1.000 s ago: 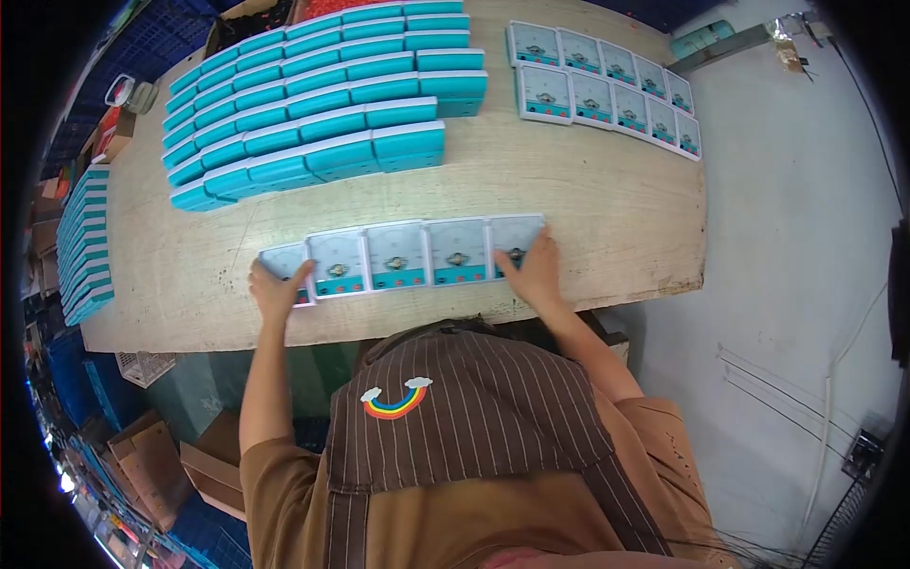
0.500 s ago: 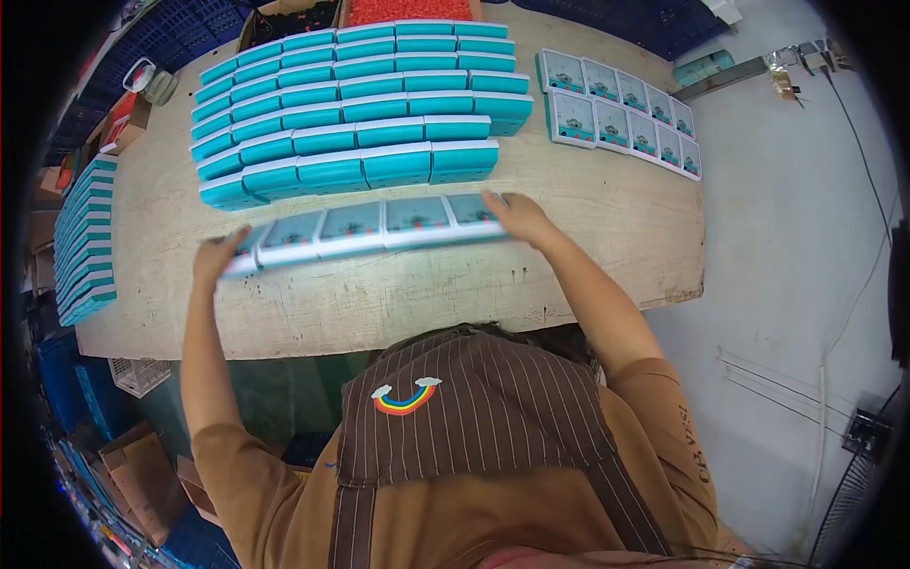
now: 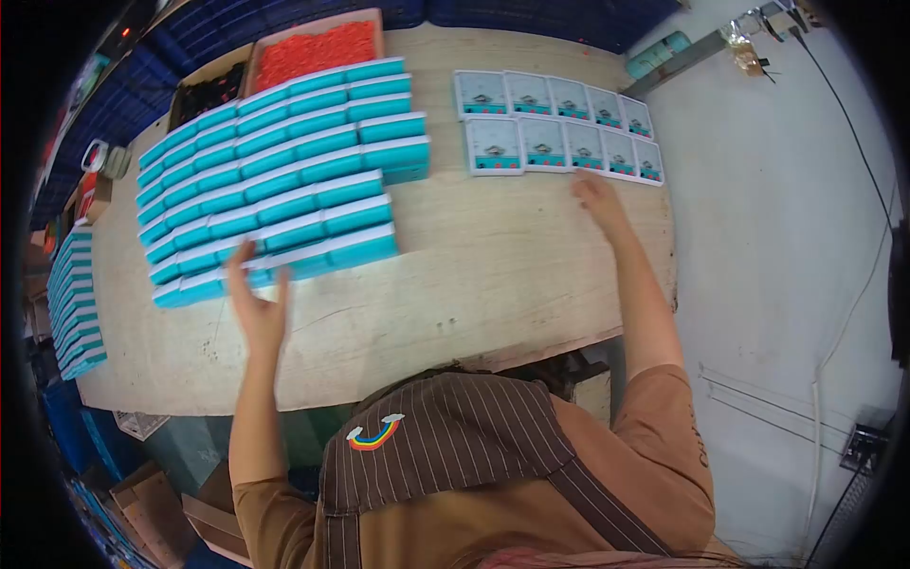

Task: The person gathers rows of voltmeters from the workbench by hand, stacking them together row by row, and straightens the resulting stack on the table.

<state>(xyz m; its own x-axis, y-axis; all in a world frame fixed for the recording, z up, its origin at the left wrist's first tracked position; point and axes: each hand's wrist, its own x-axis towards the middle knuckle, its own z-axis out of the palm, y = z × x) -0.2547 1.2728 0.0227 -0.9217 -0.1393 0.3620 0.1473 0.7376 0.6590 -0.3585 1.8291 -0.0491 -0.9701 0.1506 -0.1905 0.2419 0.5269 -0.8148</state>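
My left hand [image 3: 257, 308] is just in front of the block of upright teal-and-white boxes [image 3: 284, 204], fingers spread and holding nothing. Its fingertips overlap the lower edge of the nearest row in view; whether they touch is unclear from blur. My right hand [image 3: 599, 201] reaches to the near edge of the flat boxes [image 3: 544, 144], its fingers slightly apart and nothing seen in them. Those boxes lie face up in two rows, each with a clear window over a silvery part and small red and black pieces.
Another stack of teal-and-white boxes [image 3: 74, 303] stands at the table's left edge. At the back are a carton of red pieces [image 3: 318, 52] and a carton of black pieces [image 3: 209, 93]. Blue crates [image 3: 550, 21] line the far side; a metal bar [image 3: 706, 66] juts in at the right.
The row of boxes that both hands held is out of them; the upright block has one more row at its front. My right hand has moved toward the flat boxes. The view has shifted.
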